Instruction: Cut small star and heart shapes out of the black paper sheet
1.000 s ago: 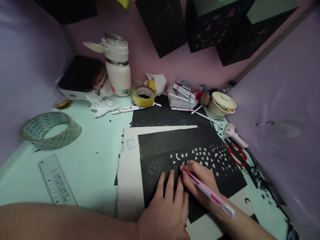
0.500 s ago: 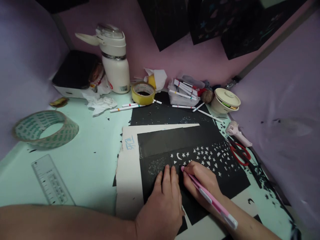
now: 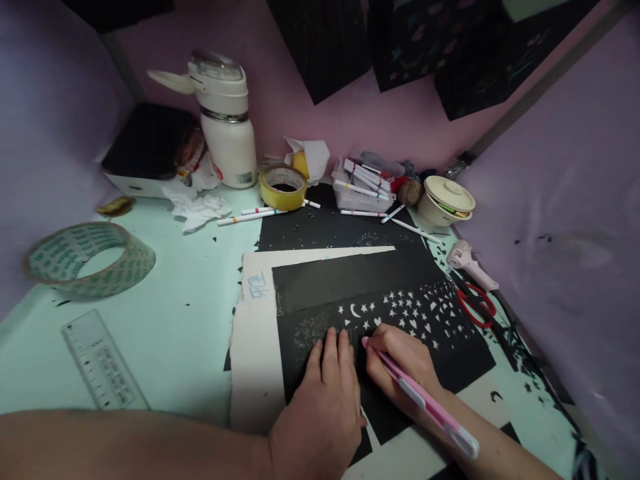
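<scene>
A sheet of black paper [image 3: 320,285] with cut-out stars, moons, hearts and triangles lies on pale cardboard [image 3: 253,373]. Flat on the paper rests my left hand [image 3: 323,407], fingers stretched out and holding nothing. Just to its right, my right hand [image 3: 403,360] grips a pink pen-shaped craft knife [image 3: 429,403] like a pencil. The knife's front end points down at the paper beside my left fingertips; its very tip is too small to make out. Faint drawn shapes show on the paper above my left fingers.
At left are a wide tape roll [image 3: 90,280] and a clear ruler [image 3: 103,360]. Along the back stand a white bottle [image 3: 230,150], yellow tape [image 3: 284,193], a box of markers [image 3: 363,193] and a lidded bowl [image 3: 445,203]. Red-handled scissors [image 3: 475,307] and a glue gun [image 3: 470,263] lie right.
The view has shifted slightly. The craft knife's front end sits a little lower on the paper, uncovering a heart cut-out above my right hand. My left hand stays flat.
</scene>
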Demonstrator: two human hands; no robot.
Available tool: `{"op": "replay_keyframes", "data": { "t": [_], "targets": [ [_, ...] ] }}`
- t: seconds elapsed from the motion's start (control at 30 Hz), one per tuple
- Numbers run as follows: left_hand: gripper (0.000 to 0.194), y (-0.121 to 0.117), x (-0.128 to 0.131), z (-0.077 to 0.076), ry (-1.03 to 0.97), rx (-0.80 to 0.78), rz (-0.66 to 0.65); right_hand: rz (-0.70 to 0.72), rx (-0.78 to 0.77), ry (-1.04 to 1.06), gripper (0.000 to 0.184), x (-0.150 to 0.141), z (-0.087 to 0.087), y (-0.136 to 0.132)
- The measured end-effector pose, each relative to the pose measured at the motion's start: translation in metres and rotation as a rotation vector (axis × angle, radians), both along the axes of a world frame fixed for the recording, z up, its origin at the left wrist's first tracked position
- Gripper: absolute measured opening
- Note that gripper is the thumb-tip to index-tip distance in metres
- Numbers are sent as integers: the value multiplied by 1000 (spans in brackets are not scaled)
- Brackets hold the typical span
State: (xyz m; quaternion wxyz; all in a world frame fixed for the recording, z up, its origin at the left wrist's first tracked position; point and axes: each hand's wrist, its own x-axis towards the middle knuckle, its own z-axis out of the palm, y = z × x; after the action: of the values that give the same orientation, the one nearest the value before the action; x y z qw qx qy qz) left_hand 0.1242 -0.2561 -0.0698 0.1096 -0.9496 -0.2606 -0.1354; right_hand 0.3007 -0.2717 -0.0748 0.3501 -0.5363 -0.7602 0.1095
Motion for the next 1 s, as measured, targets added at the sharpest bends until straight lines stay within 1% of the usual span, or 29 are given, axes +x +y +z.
{"op": "replay_keyframes", "data": {
  "t": [0.27,0.4,0.63,0.83,1.0],
  "targets": [
    [65,1,-1,1,4,8,-20,-2,-13,43,17,-1,0,3],
    [65,1,-1,1,3,13,-23,-8,-29,32,15,-1,-1,3],
    [70,3,0,2,-6,23,-27,-7,-1,11,22,0,-2,2],
    [73,3,1,2,-24,33,-30,-1,-15,24,18,0,-4,4],
    [77,3,2,-1,-38,29,-20,-1,-2,-13,22,1,-5,4]
  ]
}}
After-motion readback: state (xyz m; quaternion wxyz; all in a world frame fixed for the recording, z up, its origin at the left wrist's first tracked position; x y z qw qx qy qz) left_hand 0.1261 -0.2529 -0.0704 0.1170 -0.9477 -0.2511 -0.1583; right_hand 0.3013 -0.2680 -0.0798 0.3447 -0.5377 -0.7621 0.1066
